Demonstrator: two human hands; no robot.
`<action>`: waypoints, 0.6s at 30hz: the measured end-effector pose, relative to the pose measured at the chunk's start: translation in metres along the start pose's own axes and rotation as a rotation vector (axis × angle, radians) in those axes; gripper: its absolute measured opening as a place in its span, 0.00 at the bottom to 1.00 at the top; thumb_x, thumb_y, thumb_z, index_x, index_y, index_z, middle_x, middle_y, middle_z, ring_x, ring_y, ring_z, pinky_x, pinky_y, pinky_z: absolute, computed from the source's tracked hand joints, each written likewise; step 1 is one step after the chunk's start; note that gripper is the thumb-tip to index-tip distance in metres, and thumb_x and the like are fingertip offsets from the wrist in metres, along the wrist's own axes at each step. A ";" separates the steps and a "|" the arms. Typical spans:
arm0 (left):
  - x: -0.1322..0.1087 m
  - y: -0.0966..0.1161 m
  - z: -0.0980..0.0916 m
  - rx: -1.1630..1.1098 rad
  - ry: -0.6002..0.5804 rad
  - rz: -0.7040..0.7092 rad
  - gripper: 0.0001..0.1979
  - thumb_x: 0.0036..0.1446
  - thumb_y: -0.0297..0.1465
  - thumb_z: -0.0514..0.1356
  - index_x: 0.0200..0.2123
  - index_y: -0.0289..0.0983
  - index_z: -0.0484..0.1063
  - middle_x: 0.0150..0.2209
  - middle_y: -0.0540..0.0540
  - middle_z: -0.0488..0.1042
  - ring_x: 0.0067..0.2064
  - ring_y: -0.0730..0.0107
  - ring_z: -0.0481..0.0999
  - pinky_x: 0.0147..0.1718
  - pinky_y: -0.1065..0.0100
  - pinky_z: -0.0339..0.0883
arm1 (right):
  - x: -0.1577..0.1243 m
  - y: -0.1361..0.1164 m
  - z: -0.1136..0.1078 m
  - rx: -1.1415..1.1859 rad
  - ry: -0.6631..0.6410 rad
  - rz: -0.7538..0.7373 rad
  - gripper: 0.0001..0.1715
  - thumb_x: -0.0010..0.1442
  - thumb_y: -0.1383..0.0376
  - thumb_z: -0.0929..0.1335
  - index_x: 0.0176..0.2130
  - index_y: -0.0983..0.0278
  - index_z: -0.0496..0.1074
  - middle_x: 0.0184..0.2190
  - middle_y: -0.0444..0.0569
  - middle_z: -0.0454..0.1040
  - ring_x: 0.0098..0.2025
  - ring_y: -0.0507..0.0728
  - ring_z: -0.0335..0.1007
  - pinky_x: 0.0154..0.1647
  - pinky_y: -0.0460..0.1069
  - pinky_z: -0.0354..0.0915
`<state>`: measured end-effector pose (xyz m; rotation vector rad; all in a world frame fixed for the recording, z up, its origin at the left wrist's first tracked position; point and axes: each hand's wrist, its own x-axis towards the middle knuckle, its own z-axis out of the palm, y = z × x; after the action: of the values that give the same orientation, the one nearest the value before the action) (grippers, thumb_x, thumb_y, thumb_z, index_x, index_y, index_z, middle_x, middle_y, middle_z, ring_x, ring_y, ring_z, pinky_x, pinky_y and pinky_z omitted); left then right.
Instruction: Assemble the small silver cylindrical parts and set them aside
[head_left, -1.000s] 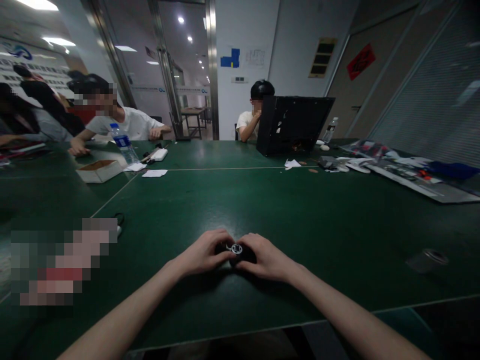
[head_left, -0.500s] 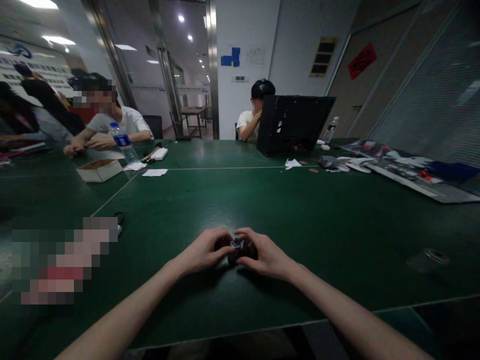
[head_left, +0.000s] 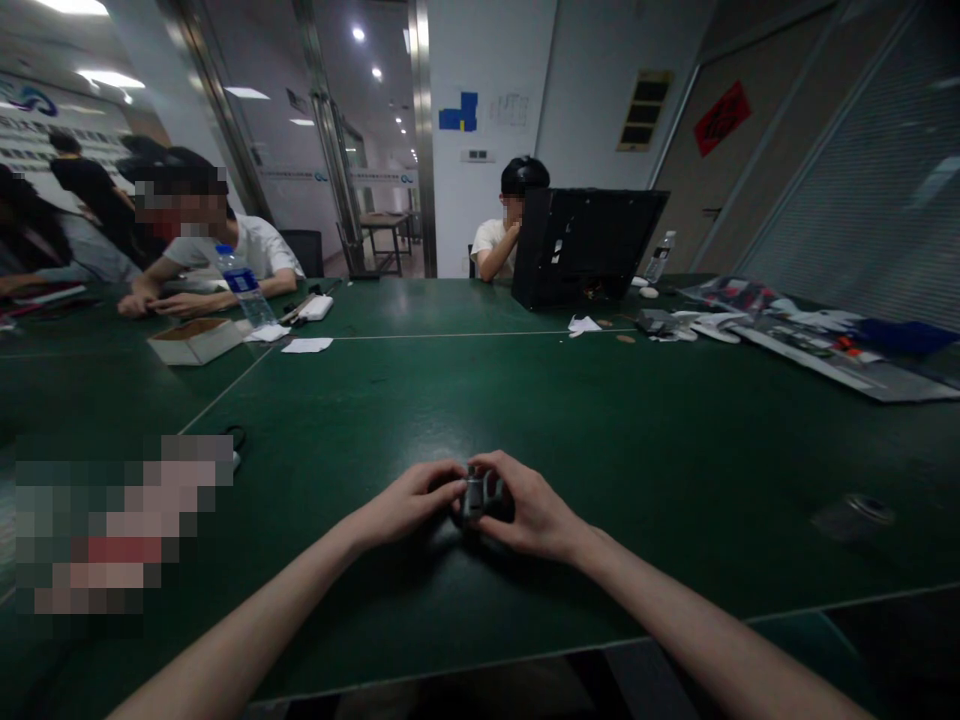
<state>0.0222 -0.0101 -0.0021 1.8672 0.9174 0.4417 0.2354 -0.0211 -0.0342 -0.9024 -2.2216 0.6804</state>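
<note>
Close to the table's front edge, a small grey metal cylinder [head_left: 474,494] with dark parts around it is held between both hands. My left hand [head_left: 411,502] is closed on its left side, thumb and fingertips against it. From the right, my right hand [head_left: 531,508] curls round the same piece, with the index finger over its top and the thumb low. Its side faces me, with a narrow piece at the top. The fingers hide its back and part of its lower end.
A blurred grey metal can [head_left: 855,518] stands on the green table [head_left: 420,390] at right. A black monitor-like box [head_left: 592,245], a white open carton [head_left: 196,345], a water bottle [head_left: 246,285] and a loaded tray [head_left: 862,375] lie farther off. Two people sit across.
The metal cylinder has tipped in my hands: its round end with the dark stub faced me before, and its side shows now. My fingers have shifted slightly around it.
</note>
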 end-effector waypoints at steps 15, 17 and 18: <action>0.006 -0.014 0.005 -0.385 -0.044 -0.094 0.15 0.52 0.35 0.65 0.39 0.32 0.70 0.34 0.47 0.73 0.33 0.72 0.72 0.37 0.68 0.66 | 0.001 -0.003 0.000 -0.084 0.015 -0.050 0.30 0.49 0.64 0.70 0.52 0.62 0.60 0.43 0.49 0.69 0.35 0.52 0.65 0.35 0.47 0.63; 0.006 -0.013 0.005 -0.410 -0.053 -0.100 0.16 0.51 0.36 0.65 0.40 0.32 0.70 0.36 0.46 0.73 0.34 0.71 0.72 0.38 0.67 0.66 | 0.001 -0.004 -0.001 -0.075 0.017 -0.048 0.31 0.49 0.64 0.70 0.52 0.62 0.60 0.43 0.49 0.69 0.36 0.53 0.66 0.36 0.48 0.63; 0.006 -0.012 0.005 -0.416 -0.058 -0.101 0.17 0.51 0.36 0.65 0.41 0.32 0.70 0.36 0.46 0.74 0.35 0.71 0.73 0.39 0.67 0.66 | 0.001 -0.004 -0.001 -0.070 0.019 -0.047 0.31 0.50 0.63 0.70 0.52 0.62 0.60 0.43 0.49 0.69 0.37 0.53 0.66 0.37 0.48 0.64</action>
<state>0.0237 -0.0056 -0.0156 1.4424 0.8062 0.4735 0.2337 -0.0227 -0.0308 -0.8846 -2.2545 0.5734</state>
